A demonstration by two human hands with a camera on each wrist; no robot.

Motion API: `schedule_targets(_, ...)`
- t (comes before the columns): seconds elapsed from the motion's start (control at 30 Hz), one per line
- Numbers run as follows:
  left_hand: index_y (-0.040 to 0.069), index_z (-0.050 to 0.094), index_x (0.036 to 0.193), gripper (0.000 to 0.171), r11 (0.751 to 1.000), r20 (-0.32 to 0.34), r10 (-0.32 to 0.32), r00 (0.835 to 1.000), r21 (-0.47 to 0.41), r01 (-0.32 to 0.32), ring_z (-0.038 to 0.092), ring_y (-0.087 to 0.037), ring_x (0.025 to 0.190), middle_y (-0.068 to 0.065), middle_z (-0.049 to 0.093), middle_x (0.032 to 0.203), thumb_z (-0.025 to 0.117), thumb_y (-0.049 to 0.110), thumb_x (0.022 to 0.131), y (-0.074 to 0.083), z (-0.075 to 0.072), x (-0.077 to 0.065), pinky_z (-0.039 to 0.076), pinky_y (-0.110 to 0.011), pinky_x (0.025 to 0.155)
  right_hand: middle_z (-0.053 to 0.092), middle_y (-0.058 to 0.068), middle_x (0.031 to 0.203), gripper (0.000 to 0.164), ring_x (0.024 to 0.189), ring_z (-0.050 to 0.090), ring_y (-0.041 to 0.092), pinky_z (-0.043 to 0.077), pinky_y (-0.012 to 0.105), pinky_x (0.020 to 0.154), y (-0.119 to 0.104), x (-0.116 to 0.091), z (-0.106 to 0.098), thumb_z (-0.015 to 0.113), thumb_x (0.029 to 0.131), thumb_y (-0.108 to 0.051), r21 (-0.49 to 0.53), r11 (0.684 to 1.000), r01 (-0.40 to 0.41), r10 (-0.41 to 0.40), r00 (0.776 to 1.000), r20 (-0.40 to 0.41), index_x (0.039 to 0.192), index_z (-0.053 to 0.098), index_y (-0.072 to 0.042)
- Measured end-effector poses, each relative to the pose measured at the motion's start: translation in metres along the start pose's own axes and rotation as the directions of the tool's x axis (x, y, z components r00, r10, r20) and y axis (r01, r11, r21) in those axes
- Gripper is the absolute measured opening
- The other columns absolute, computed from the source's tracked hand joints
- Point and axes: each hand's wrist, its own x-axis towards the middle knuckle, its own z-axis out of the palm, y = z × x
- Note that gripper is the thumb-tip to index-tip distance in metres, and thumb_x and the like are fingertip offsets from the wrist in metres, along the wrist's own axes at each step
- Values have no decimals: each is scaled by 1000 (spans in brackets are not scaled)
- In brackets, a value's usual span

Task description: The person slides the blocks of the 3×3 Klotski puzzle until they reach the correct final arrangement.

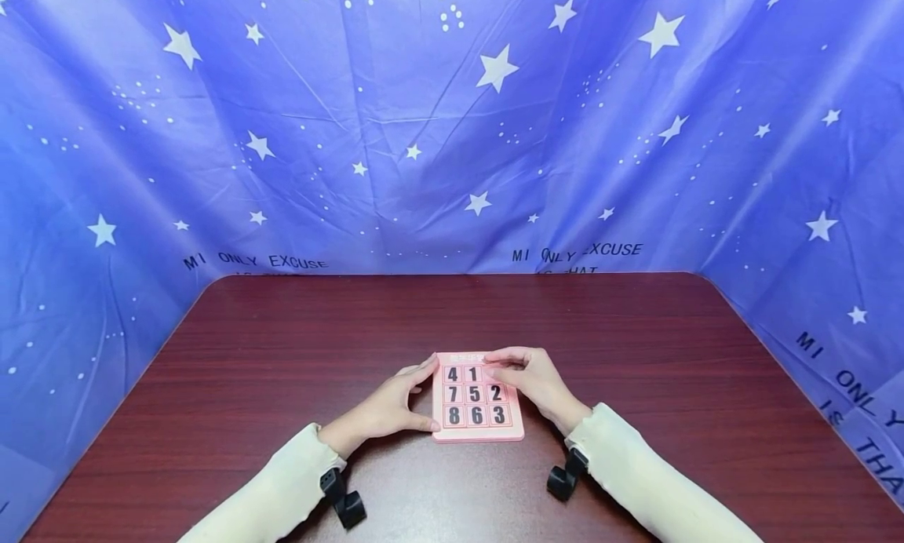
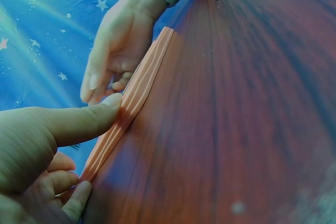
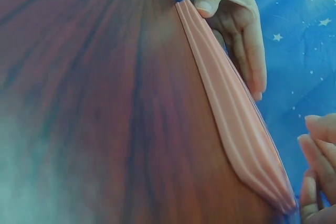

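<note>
A pink number slide puzzle [image 1: 479, 433] lies on the table. Its top row shows 4 and 1, the middle row 7, 5 and 2, the bottom row 8, 6 and 3. My left hand [image 1: 384, 408] holds the board by its left side, thumb near the lower corner and fingers at the upper one. In the left wrist view the thumb [image 2: 94, 119] presses the ridged edge. Over the upper right corner is my right hand [image 1: 540, 382], its fingertips covering part of the top-right cell. Whether they touch a tile there I cannot tell.
The dark red wooden table [image 1: 297, 323] extends around the puzzle on all sides. A blue curtain [image 1: 424, 135] with white stars stands behind and beside it. Black wrist cameras [image 1: 342, 500] hang from both cream sleeves [image 1: 636, 457].
</note>
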Motion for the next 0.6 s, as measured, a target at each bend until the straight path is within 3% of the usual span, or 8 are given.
schedule_targets(0.23,-7,28,144,96,1000,2,-1,1000,-4,1,33,-32,132,-20,23,152,83,17,69,-1,0,0,41,-40,100,68,25,99,27,71,63,7,53,22,61,-3,5,9,71,79,0,-10,999,43,-42,998,56,104,67,10)
schedule_targets(0.4,-7,28,144,95,1000,6,-7,1000,-8,7,33,-32,133,-20,23,152,83,17,70,-1,0,0,41,-40,100,69,21,100,28,71,61,7,51,20,62,-2,8,14,72,79,-3,-76,996,50,-42,994,99,106,69,6)
schedule_targets(0.6,-7,28,143,95,1000,8,1,1000,-9,-1,34,-32,132,-20,24,152,83,19,70,-2,0,0,42,-40,100,72,8,98,24,76,59,9,48,20,63,0,10,19,74,76,-6,-192,981,25,-20,1000,24,100,75,-7)
